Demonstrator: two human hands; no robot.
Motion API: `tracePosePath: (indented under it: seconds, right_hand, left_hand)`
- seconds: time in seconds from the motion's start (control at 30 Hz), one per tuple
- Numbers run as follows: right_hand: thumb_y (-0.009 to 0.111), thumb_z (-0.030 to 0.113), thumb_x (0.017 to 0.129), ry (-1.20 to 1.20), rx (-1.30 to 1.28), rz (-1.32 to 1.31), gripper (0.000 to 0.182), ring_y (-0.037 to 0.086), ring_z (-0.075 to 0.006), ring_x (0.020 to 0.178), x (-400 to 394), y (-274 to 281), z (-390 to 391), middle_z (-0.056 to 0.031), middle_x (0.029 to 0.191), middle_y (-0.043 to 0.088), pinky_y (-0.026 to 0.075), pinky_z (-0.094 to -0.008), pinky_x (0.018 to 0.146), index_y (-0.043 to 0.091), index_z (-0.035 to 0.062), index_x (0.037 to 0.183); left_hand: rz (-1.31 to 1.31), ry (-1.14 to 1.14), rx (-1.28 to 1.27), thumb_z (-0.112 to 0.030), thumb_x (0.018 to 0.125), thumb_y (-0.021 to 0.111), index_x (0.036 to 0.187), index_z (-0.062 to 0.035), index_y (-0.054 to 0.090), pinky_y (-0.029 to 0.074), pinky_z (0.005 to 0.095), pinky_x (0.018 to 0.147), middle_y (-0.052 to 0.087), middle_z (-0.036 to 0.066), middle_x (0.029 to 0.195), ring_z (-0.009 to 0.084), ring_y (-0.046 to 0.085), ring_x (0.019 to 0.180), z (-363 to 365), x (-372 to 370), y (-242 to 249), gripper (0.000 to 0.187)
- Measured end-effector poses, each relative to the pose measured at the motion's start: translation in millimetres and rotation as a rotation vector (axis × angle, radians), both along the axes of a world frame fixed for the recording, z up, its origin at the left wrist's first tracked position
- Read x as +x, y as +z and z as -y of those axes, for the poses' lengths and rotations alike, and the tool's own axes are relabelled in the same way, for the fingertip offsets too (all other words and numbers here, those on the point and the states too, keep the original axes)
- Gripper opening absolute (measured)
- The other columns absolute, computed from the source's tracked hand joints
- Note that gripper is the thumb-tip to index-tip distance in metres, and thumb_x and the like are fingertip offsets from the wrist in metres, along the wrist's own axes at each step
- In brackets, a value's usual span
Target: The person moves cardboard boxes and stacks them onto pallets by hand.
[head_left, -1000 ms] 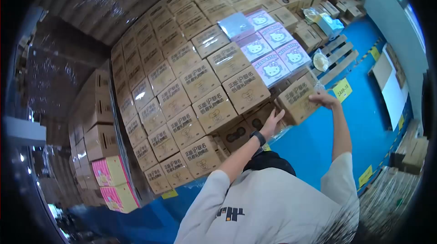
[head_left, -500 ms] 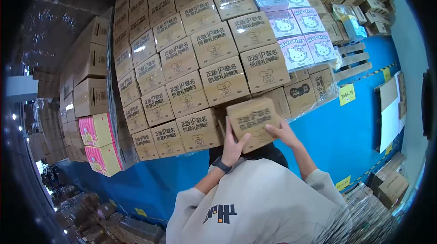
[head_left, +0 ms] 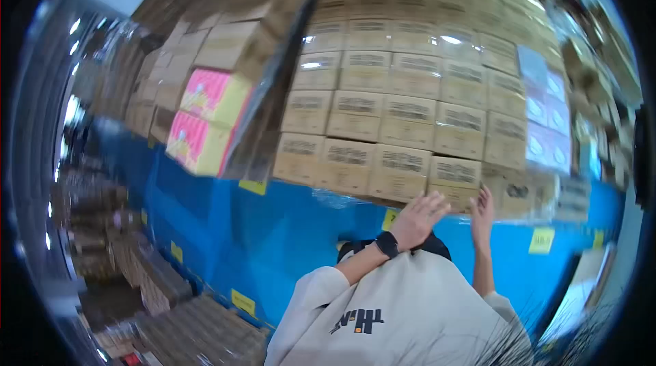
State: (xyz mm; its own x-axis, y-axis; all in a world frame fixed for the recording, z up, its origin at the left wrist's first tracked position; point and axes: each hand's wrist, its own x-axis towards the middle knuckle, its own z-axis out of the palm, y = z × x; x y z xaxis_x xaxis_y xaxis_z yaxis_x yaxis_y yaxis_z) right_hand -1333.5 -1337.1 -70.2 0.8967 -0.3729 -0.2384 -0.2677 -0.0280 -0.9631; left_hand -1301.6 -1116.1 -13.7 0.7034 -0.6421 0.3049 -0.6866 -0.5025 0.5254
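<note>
A brown cardboard box [head_left: 454,173] with dark print sits in the front row of the stack, its face blurred by motion. My left hand [head_left: 418,220], with a dark watch on its wrist, lies at the box's lower left front, fingers stretched out. My right hand [head_left: 482,214] is upright at the lower right corner, fingers extended and apart. Both hands are at or very close to the box; whether they touch it is not clear. A matching box [head_left: 400,169] stands directly left of it.
Rows of similar boxes [head_left: 410,115] spread behind. Pink-and-white boxes [head_left: 547,130] are at the right of the stack. Pink-and-yellow boxes [head_left: 198,141] stand on another pile at left. Yellow labels [head_left: 542,240] mark the blue floor [head_left: 301,226]. A wooden pallet [head_left: 198,328] lies at lower left.
The box has gone from between my hands into the gap in the front row. My hands have loosened from it, and the view has turned to the left.
</note>
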Motion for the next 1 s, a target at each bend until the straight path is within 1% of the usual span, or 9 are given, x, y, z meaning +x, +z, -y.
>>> tracePosePath:
  seconds: [0.17, 0.3, 0.37, 0.53, 0.63, 0.73, 0.9, 0.97, 1.0]
  right_hand:
    - [0.061, 0.025, 0.086, -0.014, -1.099, 0.278, 0.056, 0.036, -0.0335, 0.129, 8, 25, -77, -0.0195, 0.137, 0.042, 0.022, -0.0441, 0.11, 0.041, 0.0047, 0.135]
    - [0.055, 0.04, 0.088, 0.095, -1.202, -0.213, 0.063, 0.038, -0.0367, 0.128, 55, 26, -105, -0.0201, 0.137, 0.044, 0.025, -0.049, 0.108, 0.039, 0.0048, 0.138]
    - [0.051, 0.037, 0.09, 0.009, -1.891, -0.054, 0.059, 0.048, -0.0421, 0.119, 65, -85, -43, -0.0204, 0.133, 0.049, 0.038, -0.0481, 0.1, 0.04, 0.0052, 0.138]
    - [0.048, 0.038, 0.094, 0.079, -1.517, -0.344, 0.051, 0.054, -0.034, 0.115, 92, -39, -66, -0.0198, 0.125, 0.056, 0.041, -0.0404, 0.098, 0.05, 0.0004, 0.127]
    - [0.05, 0.033, 0.094, -0.188, -1.395, 0.01, 0.046, 0.055, -0.0318, 0.113, 135, -26, -120, -0.0186, 0.124, 0.056, 0.042, -0.0385, 0.097, 0.05, -0.0003, 0.127]
    - [0.052, 0.027, 0.094, -0.159, -0.89, 0.613, 0.042, 0.056, -0.0296, 0.112, 216, -41, -212, -0.0174, 0.124, 0.057, 0.043, -0.0366, 0.096, 0.05, -0.0009, 0.126]
    - [0.056, 0.011, 0.092, 0.352, -0.296, 0.886, 0.037, 0.056, -0.0232, 0.106, 196, 76, -638, -0.014, 0.119, 0.058, 0.044, -0.0334, 0.092, 0.048, -0.002, 0.127]
    - [0.051, 0.013, 0.095, 0.595, -0.676, 1.005, 0.025, 0.055, -0.0267, 0.105, 180, 93, -771, -0.0149, 0.109, 0.059, 0.042, -0.0371, 0.092, 0.055, -0.0026, 0.115]
    - [0.051, 0.014, 0.095, 0.785, -0.494, 1.003, 0.023, 0.056, -0.0274, 0.103, 168, 99, -838, -0.0135, 0.106, 0.06, 0.042, -0.0372, 0.091, 0.057, -0.0021, 0.11]
  left_hand:
    - [-0.302, 0.207, 0.021, -0.009, 0.085, 0.054, 0.122, -0.0104, 0.054, 0.042, 0.0425, 0.093, 0.058, 0.011, 0.111, 0.0288, 0.053, 0.108, -165, -76, -41, 0.038]
    - [-0.628, 0.78, 0.192, -0.024, 0.088, 0.056, 0.123, -0.0106, 0.052, 0.045, 0.0443, 0.088, 0.059, 0.015, 0.113, 0.0342, 0.055, 0.106, -320, -192, -122, 0.038]
    - [-0.66, 1.03, 0.067, -0.028, 0.087, 0.057, 0.122, -0.0113, 0.054, 0.046, 0.0461, 0.086, 0.058, 0.015, 0.116, 0.0348, 0.055, 0.106, -385, -281, -174, 0.038]
    - [-1.15, 1.426, -0.43, -0.031, 0.091, 0.058, 0.119, -0.0079, 0.056, 0.05, 0.0388, 0.082, 0.065, 0.015, 0.104, 0.0276, 0.063, 0.097, -463, -399, -209, 0.036]
    - [-0.983, 1.386, -0.422, -0.033, 0.087, 0.064, 0.118, -0.0085, 0.058, 0.05, 0.0369, 0.083, 0.065, 0.015, 0.108, 0.025, 0.062, 0.1, -500, -378, -248, 0.041]
    - [-0.902, 1.25, -0.732, -0.027, 0.09, 0.061, 0.121, -0.0064, 0.055, 0.05, 0.0331, 0.081, 0.065, 0.012, 0.106, 0.0197, 0.062, 0.097, -546, -296, -249, 0.037]
    - [-0.852, 1.054, -0.898, -0.022, 0.093, 0.056, 0.12, -0.0057, 0.055, 0.049, 0.0339, 0.084, 0.063, 0.012, 0.112, 0.0198, 0.061, 0.101, -667, -179, -221, 0.031]
    - [-0.743, 1.148, -0.744, -0.024, 0.095, 0.053, 0.121, -0.0068, 0.055, 0.048, 0.0349, 0.087, 0.062, 0.012, 0.113, 0.0207, 0.06, 0.104, -725, -182, -229, 0.032]
    - [-0.633, 1.218, -0.611, -0.026, 0.095, 0.051, 0.123, -0.0077, 0.054, 0.047, 0.0355, 0.089, 0.062, 0.013, 0.114, 0.0214, 0.059, 0.107, -748, -202, -258, 0.033]
